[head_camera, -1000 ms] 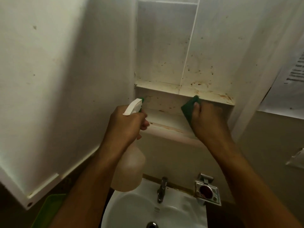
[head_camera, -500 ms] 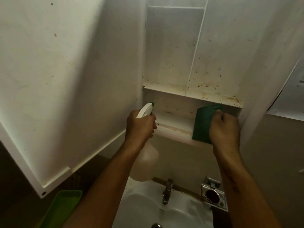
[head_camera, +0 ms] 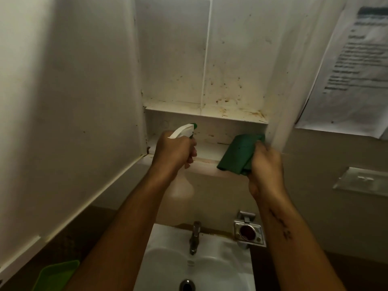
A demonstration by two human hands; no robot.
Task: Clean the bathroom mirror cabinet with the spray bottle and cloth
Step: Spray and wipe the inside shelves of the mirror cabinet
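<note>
The white cabinet (head_camera: pixel 235 66) stands open in front of me, its stained upper shelf (head_camera: pixel 210 111) speckled with brown marks. My left hand (head_camera: pixel 174 153) grips the neck of a white spray bottle (head_camera: pixel 182 131), its green nozzle pointing into the lower compartment; the pale bottle body hangs below my fist. My right hand (head_camera: pixel 266 166) holds a folded green cloth (head_camera: pixel 239 153) against the front lip of the lower shelf, near the cabinet's right side wall.
The open cabinet door (head_camera: pixel 69 101) fills the left side. Below are a white sink (head_camera: pixel 168 259) with a metal tap (head_camera: pixel 195 236), a metal soap holder (head_camera: pixel 248 233), a green tray (head_camera: pixel 56 276) at lower left, a printed paper (head_camera: pixel 352 70) and a metal plate (head_camera: pixel 363 181) on the right wall.
My right hand has drawn the cloth off the upper shelf edge, down and right to the lower shelf's lip, and the cloth has unfolded. My left hand keeps the bottle aimed into the cabinet.
</note>
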